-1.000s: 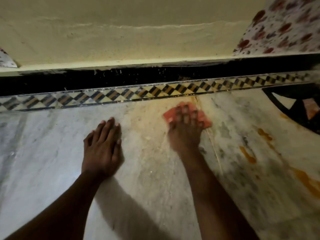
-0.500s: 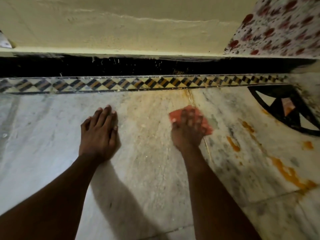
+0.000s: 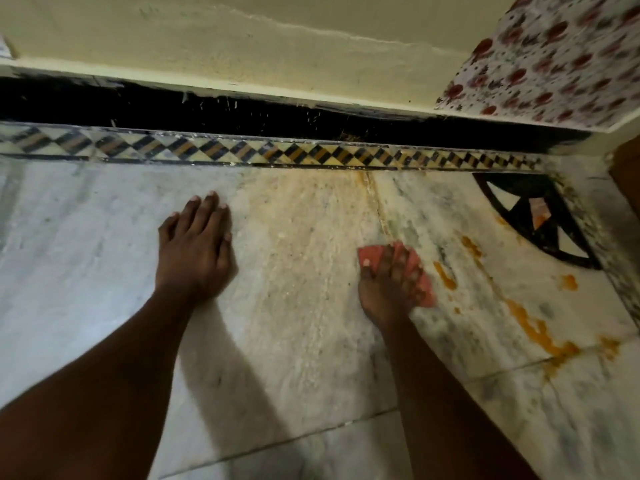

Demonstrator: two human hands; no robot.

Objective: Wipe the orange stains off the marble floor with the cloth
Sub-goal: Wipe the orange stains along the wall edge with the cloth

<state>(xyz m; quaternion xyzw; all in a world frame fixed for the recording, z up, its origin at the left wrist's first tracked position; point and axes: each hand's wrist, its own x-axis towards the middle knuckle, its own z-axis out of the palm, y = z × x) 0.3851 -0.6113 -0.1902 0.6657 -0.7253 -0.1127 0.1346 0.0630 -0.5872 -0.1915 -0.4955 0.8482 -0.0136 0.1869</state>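
A small pink-orange cloth (image 3: 425, 287) lies on the white marble floor (image 3: 298, 306) under my right hand (image 3: 389, 285), whose spread fingers press it flat. Just right of the cloth is a short orange stain (image 3: 445, 276). A longer trail of orange stains (image 3: 535, 329) runs diagonally to the right and down toward a floor joint. A small orange spot (image 3: 568, 282) sits farther right. My left hand (image 3: 194, 251) rests flat on the marble to the left, fingers straight, holding nothing. A faint yellowish smear (image 3: 311, 216) covers the marble between my hands.
A patterned tile border (image 3: 242, 150) and a black strip (image 3: 207, 112) run along the cream wall (image 3: 242, 39) ahead. A black inlay design (image 3: 540, 216) is set in the floor at the right. Floral fabric (image 3: 561, 57) hangs at the top right.
My right hand has slid the cloth back from the tile border toward me and rightward, nearer the orange stains. My left hand stays planted. The view has shifted right.
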